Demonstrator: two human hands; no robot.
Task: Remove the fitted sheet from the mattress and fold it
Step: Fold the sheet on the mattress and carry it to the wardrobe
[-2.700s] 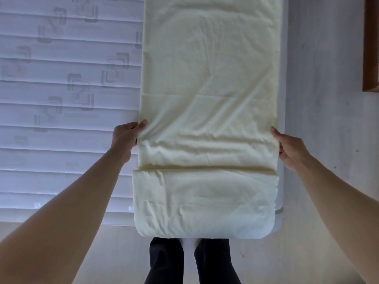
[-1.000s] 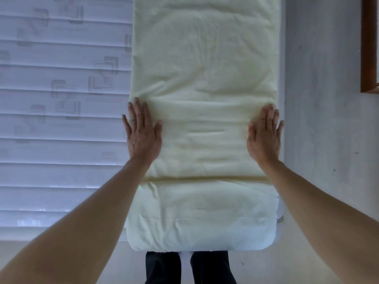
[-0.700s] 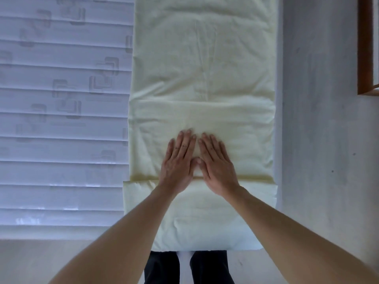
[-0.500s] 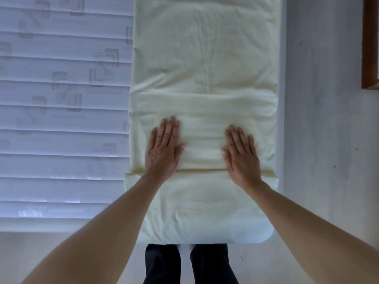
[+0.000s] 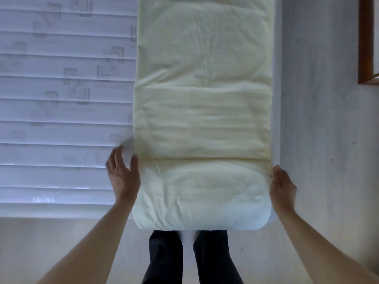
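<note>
A: Where's our fitted sheet (image 5: 203, 111)?

B: Folded into a long pale-yellow strip on the right side of the mattress (image 5: 61, 119), near end doubled over.

A: And our hands?

B: Left hand (image 5: 123, 177) at its left edge, fingers straight and apart; right hand (image 5: 282, 188) against the right edge, grip unclear.

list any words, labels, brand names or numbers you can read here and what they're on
None can be read.
The mattress shows only quilted square motifs, no letters.
The sheet is plain pale yellow, with no visible tag or print.
The wood-framed thing at the right edge and the floor bear no text.
</note>
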